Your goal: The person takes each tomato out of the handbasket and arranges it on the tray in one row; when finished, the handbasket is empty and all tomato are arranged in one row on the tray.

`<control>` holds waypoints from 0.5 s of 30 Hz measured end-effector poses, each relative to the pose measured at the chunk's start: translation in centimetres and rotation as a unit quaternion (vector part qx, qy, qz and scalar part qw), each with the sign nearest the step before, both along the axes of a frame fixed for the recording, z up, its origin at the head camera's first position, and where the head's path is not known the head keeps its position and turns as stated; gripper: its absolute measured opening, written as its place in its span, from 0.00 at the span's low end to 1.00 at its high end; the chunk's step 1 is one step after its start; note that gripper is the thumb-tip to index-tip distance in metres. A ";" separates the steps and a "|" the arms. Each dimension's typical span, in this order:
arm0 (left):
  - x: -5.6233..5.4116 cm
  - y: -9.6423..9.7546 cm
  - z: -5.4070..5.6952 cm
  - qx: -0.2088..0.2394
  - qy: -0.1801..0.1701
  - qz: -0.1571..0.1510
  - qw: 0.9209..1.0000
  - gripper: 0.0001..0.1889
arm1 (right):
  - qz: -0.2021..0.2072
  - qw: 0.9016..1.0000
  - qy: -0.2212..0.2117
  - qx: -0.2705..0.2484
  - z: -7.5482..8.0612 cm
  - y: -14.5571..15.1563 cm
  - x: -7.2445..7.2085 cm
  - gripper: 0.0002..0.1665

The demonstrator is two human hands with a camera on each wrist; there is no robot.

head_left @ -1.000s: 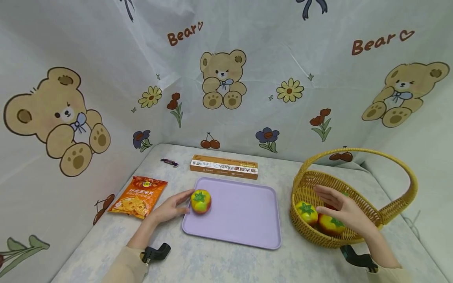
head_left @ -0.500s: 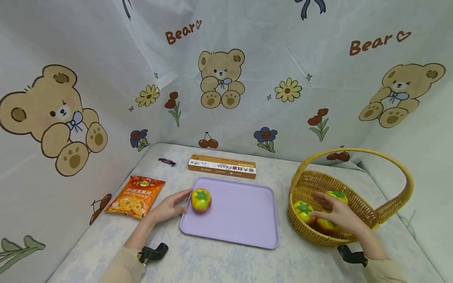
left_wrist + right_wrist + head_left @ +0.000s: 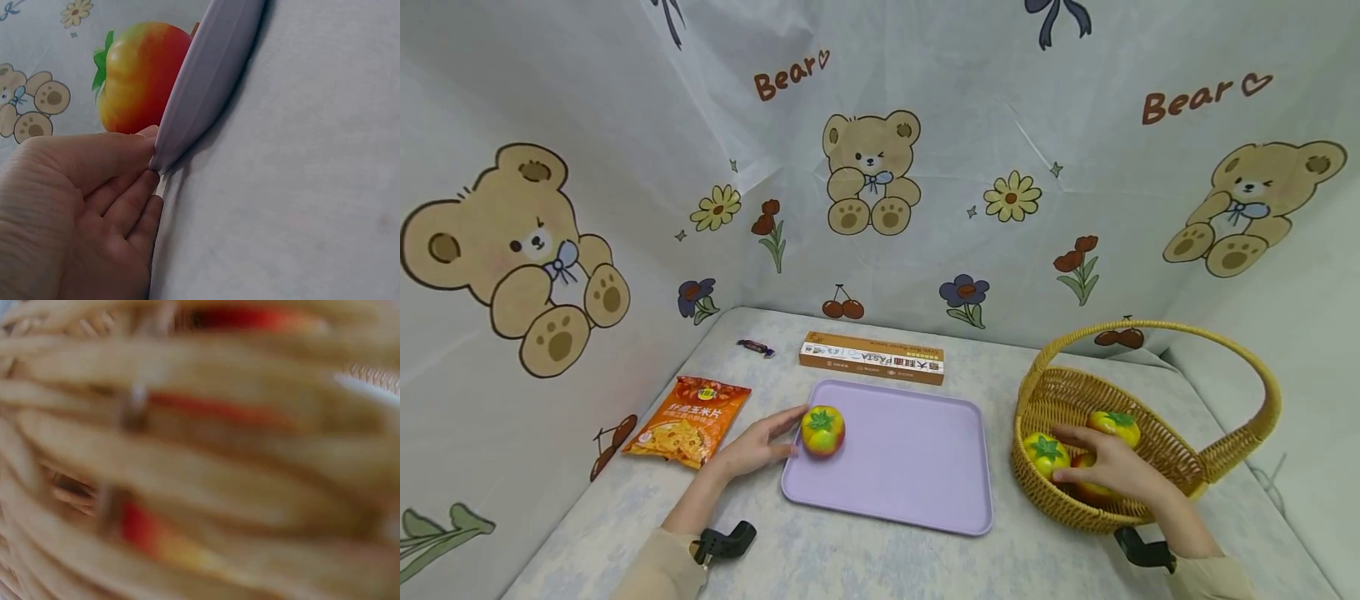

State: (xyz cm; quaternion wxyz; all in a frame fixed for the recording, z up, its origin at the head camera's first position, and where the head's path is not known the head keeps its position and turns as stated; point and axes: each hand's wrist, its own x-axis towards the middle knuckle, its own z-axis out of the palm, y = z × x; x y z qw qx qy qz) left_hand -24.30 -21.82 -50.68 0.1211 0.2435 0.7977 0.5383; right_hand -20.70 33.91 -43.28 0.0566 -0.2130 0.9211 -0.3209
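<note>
A red-and-yellow persimmon [image 3: 822, 432] with a green leafy top sits near the left edge of the lilac tray [image 3: 902, 454]. My left hand [image 3: 758, 446] pinches the tray's left rim beside it; the left wrist view shows thumb and fingertips at the rim. In the wicker basket [image 3: 1030, 396] my right hand [image 3: 1108, 467] has its fingers spread, thumb and forefinger on either side of the left persimmon [image 3: 1045, 454]. Beneath this hand another persimmon [image 3: 1086, 492] is partly hidden, and a third persimmon [image 3: 1115, 425] lies behind it. The right wrist view is mostly blurred wicker.
A pasta box [image 3: 871, 358] lies behind the tray. At left are an orange snack bag [image 3: 688, 421] and a small wrapped candy [image 3: 756, 347]. The basket's tall handle [image 3: 1262, 392] arches over the right side. A bear-printed cloth [image 3: 872, 275] hangs behind the table.
My right hand has moved lower and left in the basket, toward the left persimmon, exposing the rear one. The left hand stays at the tray's rim. The head view has shifted slightly.
</note>
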 end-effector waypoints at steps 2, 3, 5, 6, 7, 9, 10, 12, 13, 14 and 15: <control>0.0 0.0 0.0 0.000 -0.001 0.001 1.000 0.36 | 0.001 1.000 0.004 0.012 0.0 -0.1 0.1 0.44; 0.0 0.0 0.0 0.000 0.000 0.000 1.000 0.36 | 0.001 1.000 0.006 0.016 0.0 -0.1 0.1 0.44; 0.0 0.0 0.0 0.000 0.001 0.001 1.000 0.36 | -0.001 1.000 0.013 0.024 0.1 -0.3 0.2 0.44; 0.0 0.0 0.0 0.000 -0.001 0.002 1.000 0.36 | 0.000 0.999 0.019 0.028 0.2 -0.3 0.2 0.43; 0.0 0.0 0.0 0.000 0.000 0.002 1.000 0.36 | 0.002 0.999 0.024 0.028 0.2 -0.4 0.3 0.43; 0.0 0.0 0.0 0.000 0.002 0.001 1.000 0.36 | 0.002 0.999 0.034 0.030 0.2 -0.5 0.4 0.42; 0.0 0.0 0.0 0.000 0.002 0.001 1.000 0.36 | 0.003 0.999 0.038 0.032 0.3 -0.6 0.4 0.42; 0.0 0.0 0.0 -0.001 -0.001 0.002 1.000 0.36 | 0.003 0.999 0.042 0.035 0.3 -0.6 0.4 0.41; 0.0 0.0 0.0 -0.001 -0.002 0.002 1.000 0.36 | 0.000 0.999 0.041 0.036 0.2 -0.6 0.5 0.41; 0.0 0.0 0.0 -0.002 -0.004 0.003 1.000 0.36 | -0.002 0.998 0.040 0.038 0.2 -0.7 0.5 0.42; 0.0 0.0 0.0 -0.003 -0.002 0.002 1.000 0.36 | -0.003 0.999 0.037 0.039 0.1 -0.7 0.5 0.42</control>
